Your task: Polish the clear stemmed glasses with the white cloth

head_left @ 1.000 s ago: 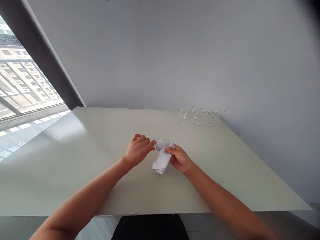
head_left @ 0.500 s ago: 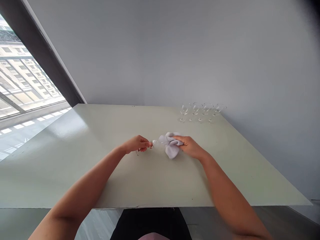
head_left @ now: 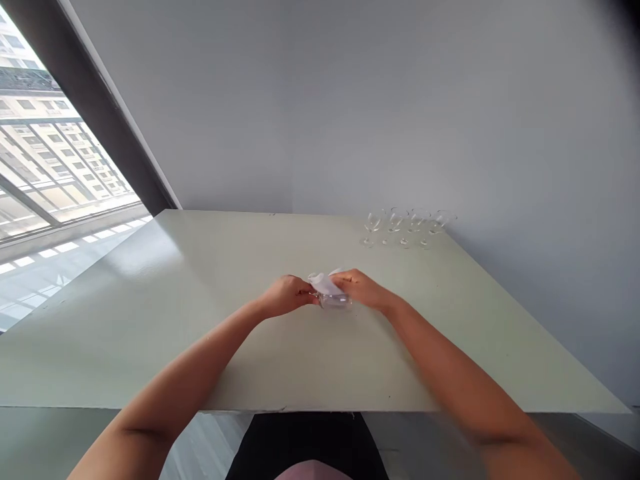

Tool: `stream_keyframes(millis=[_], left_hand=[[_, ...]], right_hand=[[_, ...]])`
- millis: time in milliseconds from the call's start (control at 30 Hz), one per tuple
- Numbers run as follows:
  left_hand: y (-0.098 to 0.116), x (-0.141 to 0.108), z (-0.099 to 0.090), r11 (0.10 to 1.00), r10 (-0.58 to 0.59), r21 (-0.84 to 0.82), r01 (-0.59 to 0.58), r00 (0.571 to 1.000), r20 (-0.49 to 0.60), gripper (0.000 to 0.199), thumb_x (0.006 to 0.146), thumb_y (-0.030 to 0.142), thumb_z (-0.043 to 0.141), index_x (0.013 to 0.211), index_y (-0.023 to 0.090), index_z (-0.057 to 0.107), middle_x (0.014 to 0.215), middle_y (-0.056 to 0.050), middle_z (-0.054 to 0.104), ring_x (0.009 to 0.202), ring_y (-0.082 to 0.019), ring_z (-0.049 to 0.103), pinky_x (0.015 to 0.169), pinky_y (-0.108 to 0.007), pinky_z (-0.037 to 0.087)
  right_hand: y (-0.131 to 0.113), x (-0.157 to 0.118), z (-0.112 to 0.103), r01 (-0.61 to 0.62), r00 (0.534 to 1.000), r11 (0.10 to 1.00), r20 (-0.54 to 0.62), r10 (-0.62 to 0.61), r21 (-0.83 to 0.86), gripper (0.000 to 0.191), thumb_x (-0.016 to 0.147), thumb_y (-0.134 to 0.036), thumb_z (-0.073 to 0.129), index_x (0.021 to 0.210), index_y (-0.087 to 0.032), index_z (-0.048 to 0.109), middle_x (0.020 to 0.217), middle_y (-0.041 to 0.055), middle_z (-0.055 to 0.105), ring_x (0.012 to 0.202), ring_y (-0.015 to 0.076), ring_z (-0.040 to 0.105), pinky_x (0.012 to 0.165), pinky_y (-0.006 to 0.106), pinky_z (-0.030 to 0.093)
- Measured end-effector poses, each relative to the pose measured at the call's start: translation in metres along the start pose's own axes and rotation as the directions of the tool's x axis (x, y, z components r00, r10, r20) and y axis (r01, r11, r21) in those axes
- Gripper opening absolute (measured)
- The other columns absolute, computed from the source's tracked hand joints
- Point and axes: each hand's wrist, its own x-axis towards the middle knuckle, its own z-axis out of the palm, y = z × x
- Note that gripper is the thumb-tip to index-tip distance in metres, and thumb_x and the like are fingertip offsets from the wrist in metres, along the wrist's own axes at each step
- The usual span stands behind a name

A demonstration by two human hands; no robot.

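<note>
A clear stemmed glass (head_left: 336,303) lies sideways above the middle of the table, its bowl pointing right. My left hand (head_left: 289,295) is closed around it at the stem end; the fingers partly hide that part. From the other side my right hand (head_left: 361,287) grips a white cloth (head_left: 324,283) and presses it on the upper side of the bowl. Cloth and fingers cover some of the glass.
Several clear stemmed glasses (head_left: 373,223) stand upright in a row at the back right of the pale table (head_left: 240,247). A grey wall (head_left: 350,120) rises behind them. On the left is a window (head_left: 55,147).
The cloth and my right hand have moved left onto the glass bowl. My left hand has shifted slightly right, and the bowl now shows below the cloth. The view has tilted a little.
</note>
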Motion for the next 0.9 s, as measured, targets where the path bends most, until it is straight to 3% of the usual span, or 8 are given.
stream_keyframes(millis=[100,200,300,500,600,700,767,900], left_hand=[[0.005,0.000,-0.002,0.988,0.004,-0.151,-0.016,0.997,-0.074,0.024,0.074,0.042,0.051,0.073,0.022,0.062,0.064,0.001,0.056,0.061,-0.012,0.048,0.056,-0.022,0.034],[0.004,0.003,0.001,0.951,-0.071,-0.308,0.004,0.976,-0.206,0.023,0.075,0.040,0.050,0.086,0.022,0.057,0.065,0.003,0.056,0.061,-0.011,0.048,0.056,-0.021,0.036],[-0.002,0.008,0.011,0.891,-0.163,-0.454,0.008,0.939,-0.303,0.032,0.077,0.044,0.048,0.100,0.021,0.051,0.060,0.004,0.051,0.057,-0.010,0.046,0.054,-0.021,0.037],[-0.009,0.012,0.030,0.832,-0.289,-0.555,0.002,0.856,-0.429,0.026,0.078,0.040,0.047,0.095,0.022,0.054,0.079,-0.001,0.052,0.066,-0.010,0.049,0.062,-0.024,0.042],[-0.010,0.012,0.031,0.881,-0.345,-0.467,0.074,0.776,-0.527,0.019,0.073,0.038,0.055,0.078,0.020,0.057,0.085,-0.002,0.048,0.071,-0.011,0.046,0.069,-0.027,0.042],[-0.012,0.013,0.027,0.882,-0.376,-0.460,0.100,0.738,-0.561,0.024,0.067,0.039,0.061,0.068,0.017,0.051,0.089,-0.002,0.047,0.077,-0.013,0.047,0.070,-0.029,0.043],[-0.011,0.014,0.023,0.817,-0.424,-0.571,0.084,0.758,-0.495,0.032,0.063,0.040,0.067,0.079,0.018,0.049,0.095,-0.004,0.049,0.079,-0.014,0.051,0.068,-0.029,0.045],[-0.005,0.012,0.016,0.549,-0.343,-0.835,-0.049,0.897,-0.278,0.068,0.061,0.037,0.072,0.116,0.022,0.035,0.104,-0.009,0.056,0.085,-0.017,0.058,0.074,-0.032,0.047]], right_hand=[[0.008,0.010,-0.013,-0.106,0.984,0.899,-0.084,0.155,0.424,0.026,0.068,-0.041,0.061,0.061,-0.016,0.060,0.060,0.0001,0.057,0.059,0.0142,0.052,0.057,0.027,0.040],[0.013,0.020,-0.001,-0.008,0.938,0.721,-0.246,0.246,0.693,0.019,0.067,-0.037,0.059,0.066,-0.018,0.057,0.065,0.0015,0.059,0.066,0.0167,0.055,0.058,0.028,0.043],[0.013,0.028,0.029,0.144,0.888,0.667,-0.393,0.239,0.731,0.020,0.070,-0.040,0.055,0.075,-0.021,0.056,0.079,0.0031,0.061,0.078,0.0190,0.056,0.060,0.029,0.045],[0.005,0.036,0.078,0.286,0.837,0.762,-0.539,0.097,0.581,0.033,0.074,-0.053,0.052,0.097,-0.029,0.052,0.093,-0.0003,0.060,0.088,0.0148,0.055,0.068,0.025,0.044],[0.008,0.040,0.079,0.248,0.845,0.778,-0.521,0.117,0.577,0.035,0.071,-0.055,0.055,0.093,-0.028,0.055,0.087,0.0001,0.061,0.085,0.0145,0.054,0.069,0.024,0.043],[0.013,0.043,0.073,0.166,0.876,0.770,-0.451,0.171,0.616,0.036,0.065,-0.058,0.060,0.076,-0.023,0.058,0.072,0.0012,0.059,0.073,0.0156,0.053,0.062,0.025,0.042],[0.017,0.043,0.070,0.088,0.912,0.760,-0.358,0.198,0.644,0.035,0.064,-0.056,0.062,0.067,-0.021,0.057,0.066,0.0012,0.057,0.067,0.0154,0.052,0.057,0.025,0.041],[0.021,0.037,0.063,-0.039,0.989,0.692,-0.073,0.131,0.720,0.028,0.067,-0.046,0.064,0.069,-0.018,0.060,0.067,0.0019,0.058,0.064,0.0144,0.052,0.057,0.025,0.040]])
